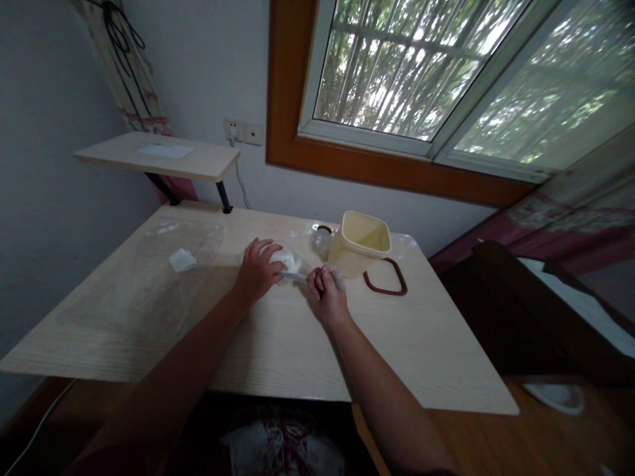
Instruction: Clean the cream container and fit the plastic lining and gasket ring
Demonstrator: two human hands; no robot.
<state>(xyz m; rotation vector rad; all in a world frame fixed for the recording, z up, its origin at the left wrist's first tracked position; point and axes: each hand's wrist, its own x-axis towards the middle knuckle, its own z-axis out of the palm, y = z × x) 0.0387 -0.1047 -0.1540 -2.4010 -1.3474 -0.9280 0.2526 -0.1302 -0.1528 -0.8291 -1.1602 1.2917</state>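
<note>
L hand (260,268) rests over a whitish plastic bundle (286,256) on the counter (278,337), its fingers spread and bent across it, prob. so that it does not slide; if they also pinch it, I cannot tell. R hand (329,294) has its fingers closed narrowly on the loose plastic end of same bundle, so a pale strip is stretched b/w both hands, maybe to keep it taut. The cream bin (350,256) stands upright behind R hand, mouth up, and the brown ring (387,292) lies flat beside it; prob. both are put there to leave room for hands. Clear plastic sheet (149,291) w/ white paper (182,260) lies on L side, well apart from bin.
</note>
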